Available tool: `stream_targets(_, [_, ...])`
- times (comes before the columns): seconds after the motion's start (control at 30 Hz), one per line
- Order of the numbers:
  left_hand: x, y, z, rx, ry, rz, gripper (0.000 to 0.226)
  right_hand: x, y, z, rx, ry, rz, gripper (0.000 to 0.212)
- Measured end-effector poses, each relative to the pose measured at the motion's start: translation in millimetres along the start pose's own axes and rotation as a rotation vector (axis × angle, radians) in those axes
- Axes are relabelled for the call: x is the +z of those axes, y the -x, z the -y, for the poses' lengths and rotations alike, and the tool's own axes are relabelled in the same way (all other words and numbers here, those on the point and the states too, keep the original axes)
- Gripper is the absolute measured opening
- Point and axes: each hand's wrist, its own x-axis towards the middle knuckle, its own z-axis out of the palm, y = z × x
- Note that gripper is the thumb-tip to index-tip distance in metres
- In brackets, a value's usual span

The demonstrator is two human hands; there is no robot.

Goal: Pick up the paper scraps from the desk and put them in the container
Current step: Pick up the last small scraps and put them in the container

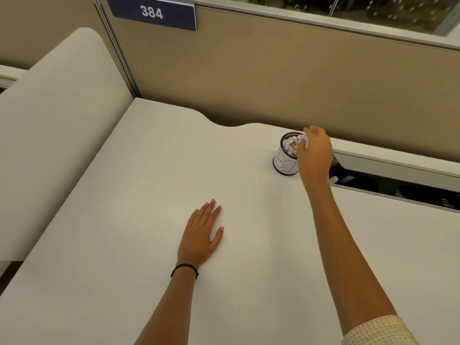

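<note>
The surface fills the near and middle ground. The container stands upright on it toward the far right, close to the back edge, with paper scraps inside, heaped up to its mouth. The right hand is at the container's right side, fingers reaching over the rim to the scraps; whether they pinch one cannot be told. The left hand lies flat on the surface, nearer and left of the container, well apart from it. A partition stands behind the surface, with a number plate at its top left. A side panel borders the surface on the left. A slot opens in the surface right of the container.
</note>
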Motion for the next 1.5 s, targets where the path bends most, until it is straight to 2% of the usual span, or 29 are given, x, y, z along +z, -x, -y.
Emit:
stream_targets(0.07, [1, 0, 0, 0.000, -0.002, 0.000, 0.055, 13, 12, 14, -0.125, -0.073, -0.038, 0.032])
stream_targets(0.17, [2, 0, 2, 0.003, -0.015, 0.007, 0.057, 44, 34, 32, -0.244, -0.162, 0.146, 0.031])
stream_targets(0.3, [3, 0, 3, -0.002, -0.019, 0.016, 0.057, 93, 40, 45, -0.124, -0.100, 0.433, 0.043])
stream_targets(0.4, [3, 0, 3, 0.001, -0.020, 0.018, 0.057, 122, 23, 52, -0.053, 0.116, 0.522, 0.055])
stream_targets(0.53, [5, 0, 3, -0.001, -0.020, 0.010, 0.056, 141, -4, 50, 0.061, 0.296, 0.504, 0.062])
stream_targets(0.7, [6, 0, 4, 0.004, -0.013, 0.010, 0.056, 147, -9, 33, 0.237, 0.266, 0.545, 0.071])
stream_targets(0.8, [5, 0, 4, 0.003, 0.005, 0.018, 0.057, 147, 1, 30, 0.202, 0.279, 0.552, 0.071])
stream_targets(1.0, [3, 0, 2, 0.006, 0.004, 0.025, 0.058, 136, 62, 32, -0.031, 0.295, 0.508, 0.065])
stream_targets(1.13, [2, 0, 1, 0.011, 0.003, 0.021, 0.058, 115, 109, 16, -0.144, 0.228, 0.482, 0.053])
stream_targets(1.23, [1, 0, 0, 0.009, 0.002, 0.011, 0.057, 87, 136, -4, -0.206, 0.126, 0.342, 0.038])
stream_targets(1.3, [0, 0, -1, 0.008, -0.004, 0.012, 0.056, 70, 149, -22, -0.204, 0.070, 0.216, 0.038])
stream_targets(1.37, [-1, 0, -2, 0.008, -0.005, 0.012, 0.056, 56, 157, -41, -0.203, 0.048, 0.170, 0.040])
stream_targets(1.43, [-1, -1, -3, 0.011, -0.004, 0.010, 0.059, 44, 159, -55, -0.160, 0.008, 0.168, 0.037])
stream_targets(1.5, [-1, 0, -3, 0.011, -0.003, 0.006, 0.059, 37, 157, -67, -0.034, -0.073, 0.198, 0.031])
